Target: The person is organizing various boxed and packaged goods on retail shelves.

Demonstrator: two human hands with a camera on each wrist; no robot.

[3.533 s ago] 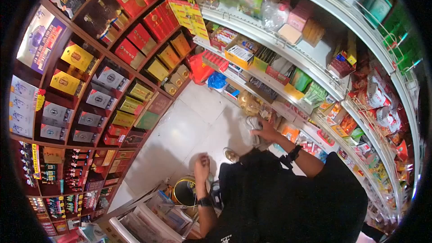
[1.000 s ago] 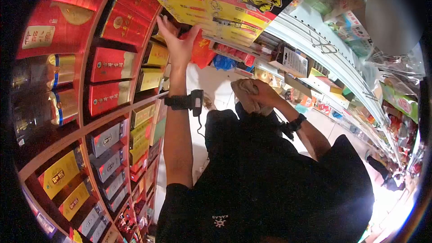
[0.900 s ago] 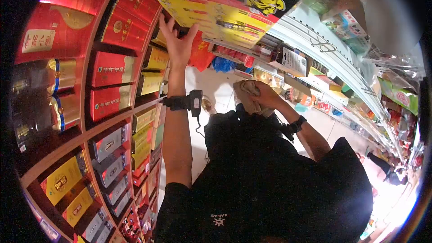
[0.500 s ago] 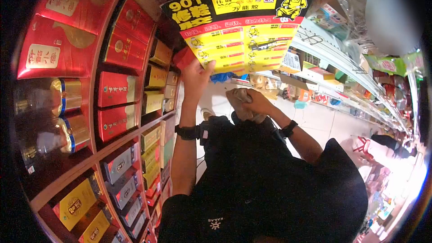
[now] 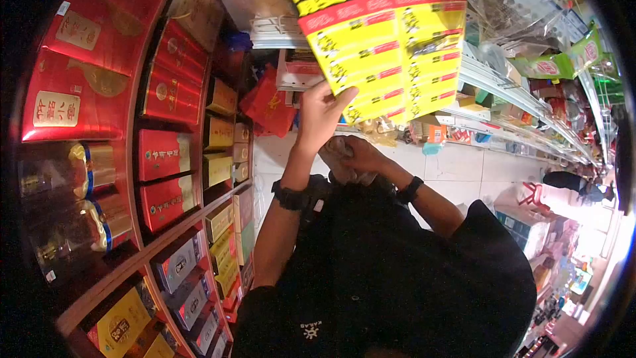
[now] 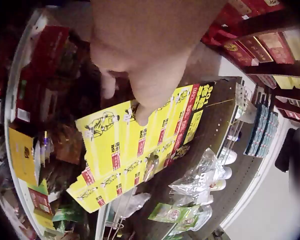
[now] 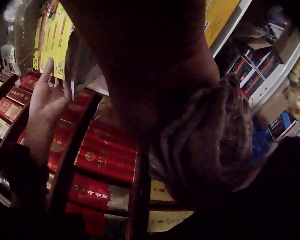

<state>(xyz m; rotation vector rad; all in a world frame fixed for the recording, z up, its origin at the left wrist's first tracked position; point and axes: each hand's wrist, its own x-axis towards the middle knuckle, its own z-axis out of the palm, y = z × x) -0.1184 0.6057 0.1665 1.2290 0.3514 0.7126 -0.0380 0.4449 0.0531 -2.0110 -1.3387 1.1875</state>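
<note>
My left hand (image 5: 319, 119) pinches the lower left edge of a yellow, red and black glue display card (image 5: 379, 53), with the thumb in front. In the left wrist view the card (image 6: 112, 137) slants below the hand (image 6: 140, 60), its printed side showing. Lower down, close to my body, the right hand (image 5: 364, 158) grips a crumpled grey-brown cloth (image 5: 336, 164). That cloth (image 7: 210, 137) looks dark and bunched in the right wrist view, where the left hand (image 7: 46, 102) also appears at the card's lower edge.
Wooden shelves with red gift boxes (image 5: 159, 152) rise close on the left. White metal shelving (image 5: 503, 86) with packets and hooks runs along the right, behind the card. A red bag (image 5: 270, 105) hangs ahead. Pale floor tiles (image 5: 454, 166) show below.
From low over the floor, my left hand rose beside the shelf with spread fingers, then took the card's edge. The card has shifted and tilted rightward. The right hand kept the cloth.
</note>
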